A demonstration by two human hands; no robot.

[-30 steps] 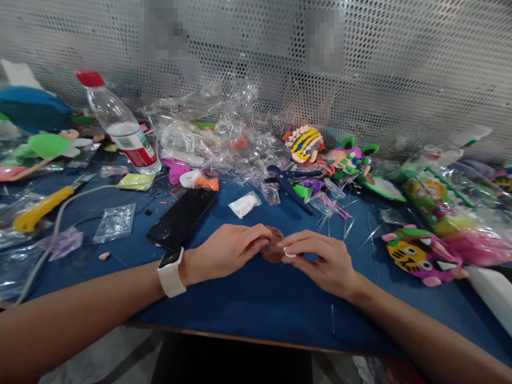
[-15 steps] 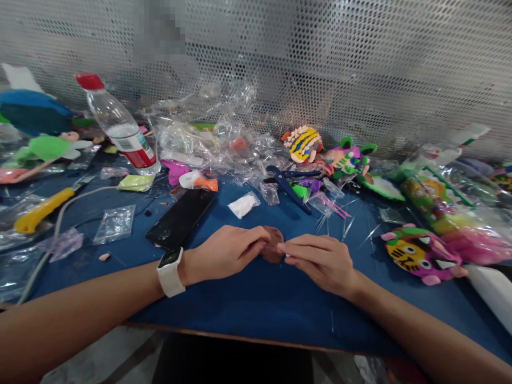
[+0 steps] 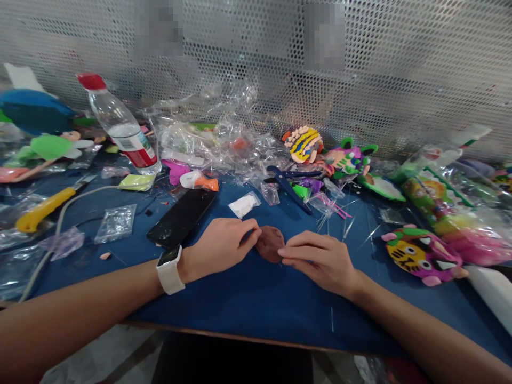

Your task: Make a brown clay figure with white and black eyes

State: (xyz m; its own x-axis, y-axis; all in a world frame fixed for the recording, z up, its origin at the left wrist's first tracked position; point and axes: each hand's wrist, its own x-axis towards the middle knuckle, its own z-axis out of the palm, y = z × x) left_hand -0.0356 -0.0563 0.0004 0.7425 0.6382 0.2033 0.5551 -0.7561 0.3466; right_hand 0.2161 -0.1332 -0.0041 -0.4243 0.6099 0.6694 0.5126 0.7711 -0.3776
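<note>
A flat brown clay disc lies on the blue table top between my hands. My left hand, with a white watch on its wrist, has its fingers curled and its fingertips pinch the disc's left edge. My right hand rests on the table at the disc's lower right edge. Its thumb and fingers are pressed together in a pinch; whatever is between them is hidden.
A black phone and a white packet lie just behind my hands. Blue pliers, crumpled plastic wrappers, a water bottle, clay figures and a yellow-handled tool crowd the back and sides. A perforated metal wall stands behind.
My left hand has slid back off the disc, so more of the brown clay shows. The small white piece seen in my right fingertips a second ago is out of sight.
</note>
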